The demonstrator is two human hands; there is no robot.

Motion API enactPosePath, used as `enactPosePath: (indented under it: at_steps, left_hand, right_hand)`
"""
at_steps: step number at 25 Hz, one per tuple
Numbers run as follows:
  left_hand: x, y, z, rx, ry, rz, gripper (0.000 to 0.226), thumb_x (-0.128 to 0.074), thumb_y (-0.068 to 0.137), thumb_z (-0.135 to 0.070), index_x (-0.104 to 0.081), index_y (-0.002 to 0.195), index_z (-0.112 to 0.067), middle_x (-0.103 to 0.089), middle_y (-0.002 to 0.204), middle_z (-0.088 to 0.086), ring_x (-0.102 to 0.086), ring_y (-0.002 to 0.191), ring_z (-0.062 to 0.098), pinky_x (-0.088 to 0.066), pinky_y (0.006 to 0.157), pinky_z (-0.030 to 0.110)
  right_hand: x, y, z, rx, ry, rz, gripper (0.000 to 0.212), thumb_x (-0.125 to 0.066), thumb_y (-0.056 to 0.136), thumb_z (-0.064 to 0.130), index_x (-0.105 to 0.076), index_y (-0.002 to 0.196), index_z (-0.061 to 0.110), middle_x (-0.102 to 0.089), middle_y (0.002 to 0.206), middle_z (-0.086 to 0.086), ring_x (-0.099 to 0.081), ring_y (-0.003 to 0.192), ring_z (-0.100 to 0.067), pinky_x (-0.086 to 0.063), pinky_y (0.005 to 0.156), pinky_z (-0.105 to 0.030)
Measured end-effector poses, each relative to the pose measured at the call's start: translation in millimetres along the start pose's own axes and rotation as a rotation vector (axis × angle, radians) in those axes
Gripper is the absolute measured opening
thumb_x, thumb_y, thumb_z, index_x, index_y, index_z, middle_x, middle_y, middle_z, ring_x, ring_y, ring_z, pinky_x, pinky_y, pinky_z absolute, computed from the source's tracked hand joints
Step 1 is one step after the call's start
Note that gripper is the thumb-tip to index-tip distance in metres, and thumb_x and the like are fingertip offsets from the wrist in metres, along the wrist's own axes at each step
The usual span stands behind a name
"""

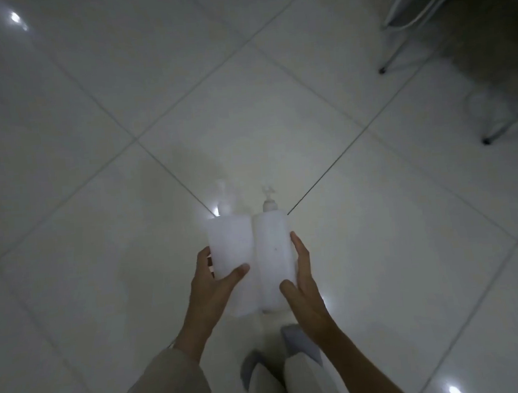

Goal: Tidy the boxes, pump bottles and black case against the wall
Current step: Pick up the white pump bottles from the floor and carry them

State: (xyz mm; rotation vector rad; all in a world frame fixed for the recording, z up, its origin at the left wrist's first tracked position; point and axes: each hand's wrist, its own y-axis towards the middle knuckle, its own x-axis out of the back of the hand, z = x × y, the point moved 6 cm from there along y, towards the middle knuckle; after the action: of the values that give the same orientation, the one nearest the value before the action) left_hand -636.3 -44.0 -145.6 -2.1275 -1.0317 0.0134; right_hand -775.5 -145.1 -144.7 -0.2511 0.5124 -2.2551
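Observation:
Two white translucent pump bottles are carried side by side above the tiled floor, pumps pointing away from me. My left hand [214, 280] grips the left pump bottle [229, 248], thumb across its front and fingers round its left side. My right hand [301, 279] holds the right pump bottle [274, 248], fingers laid along its right side and thumb on its lower front. The bottles touch each other. No boxes, black case or wall are in view.
Glossy white floor tiles [118, 83] fill the view. A white metal-legged chair or rack [405, 20] stands at the top right, with a dark shadowed area beside it. My legs and grey slippers [297, 339] show below the bottles.

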Motion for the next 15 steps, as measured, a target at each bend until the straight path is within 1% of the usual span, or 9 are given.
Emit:
enactPosePath:
  at_steps: [2,4,5,6,7,9,10,13,15]
  left_hand:
    - [2,-54,-71,-0.076,-0.006,0.075,0.082,-0.077,0.058,-0.042,-0.038,0.13,-0.027,-0.053,0.119,0.0,-0.058,0.103,0.025,-0.053,0.085,0.044]
    - [0,-110,-140,-0.167,-0.019,0.168,0.076,-0.077,0.06,-0.04,-0.041,0.127,-0.028,-0.055,0.115,-0.005,-0.061,0.099,0.02,-0.054,0.075,0.034]
    - [-2,-129,-162,-0.197,-0.043,0.219,0.072,-0.076,0.064,-0.036,-0.041,0.127,-0.028,-0.055,0.115,-0.008,-0.061,0.098,0.017,-0.053,0.071,0.028]
    - [-6,-155,-189,-0.231,-0.049,0.277,0.073,-0.075,0.064,-0.037,-0.042,0.127,-0.028,-0.055,0.116,-0.01,-0.062,0.099,0.015,-0.053,0.069,0.025]
    - [-13,-186,-218,-0.263,-0.038,0.339,0.077,-0.074,0.06,-0.041,-0.042,0.128,-0.028,-0.055,0.118,-0.01,-0.062,0.101,0.015,-0.054,0.071,0.027]
    - [-27,-244,-264,-0.33,-0.005,0.424,0.086,-0.072,0.051,-0.05,-0.042,0.129,-0.03,-0.055,0.122,-0.008,-0.061,0.104,0.017,-0.054,0.078,0.033]
    - [-36,-272,-283,-0.37,0.01,0.452,0.088,-0.071,0.048,-0.052,-0.042,0.129,-0.031,-0.055,0.122,-0.009,-0.061,0.105,0.018,-0.053,0.078,0.033]
    - [-81,-354,-319,-0.465,0.027,0.535,0.089,-0.07,0.045,-0.052,-0.044,0.127,-0.029,-0.056,0.12,-0.009,-0.061,0.103,0.018,-0.049,0.068,0.024]
    - [-119,-405,-327,-0.511,0.038,0.61,0.085,-0.073,0.047,-0.049,-0.046,0.124,-0.029,-0.056,0.118,-0.01,-0.062,0.1,0.018,-0.049,0.066,0.024]
  right_hand:
    - [25,-41,60,0.038,0.009,-0.052,0.083,-0.06,0.067,0.065,-0.015,0.136,0.054,-0.029,0.145,0.014,-0.036,0.133,-0.014,-0.042,0.104,-0.049]
    - [53,-84,126,0.059,0.054,-0.119,0.075,-0.057,0.066,0.071,-0.016,0.129,0.063,-0.034,0.138,0.029,-0.043,0.124,0.001,-0.048,0.098,-0.032]
    - [62,-97,150,0.076,0.09,-0.14,0.072,-0.058,0.066,0.071,-0.017,0.126,0.066,-0.037,0.133,0.031,-0.047,0.117,0.007,-0.05,0.09,-0.022]
    - [76,-118,179,0.1,0.127,-0.173,0.073,-0.061,0.066,0.067,-0.018,0.125,0.065,-0.041,0.129,0.029,-0.05,0.109,0.011,-0.051,0.082,-0.016]
    - [94,-143,209,0.109,0.155,-0.211,0.075,-0.064,0.067,0.06,-0.019,0.126,0.062,-0.043,0.127,0.024,-0.053,0.104,0.011,-0.051,0.077,-0.013]
    - [126,-193,256,0.155,0.175,-0.266,0.081,-0.066,0.065,0.052,-0.018,0.13,0.057,-0.048,0.122,0.015,-0.057,0.099,0.008,-0.053,0.073,-0.015]
    - [144,-218,275,0.173,0.186,-0.295,0.084,-0.067,0.064,0.052,-0.016,0.131,0.057,-0.05,0.121,0.012,-0.059,0.098,0.006,-0.054,0.072,-0.017]
    - [209,-301,311,0.209,0.205,-0.432,0.092,-0.069,0.061,0.051,-0.014,0.134,0.055,-0.051,0.118,0.009,-0.06,0.096,0.004,-0.053,0.068,-0.015]
    - [254,-358,315,0.23,0.209,-0.539,0.088,-0.071,0.058,0.049,-0.023,0.133,0.05,-0.05,0.12,0.01,-0.06,0.097,0.002,-0.054,0.07,-0.017]
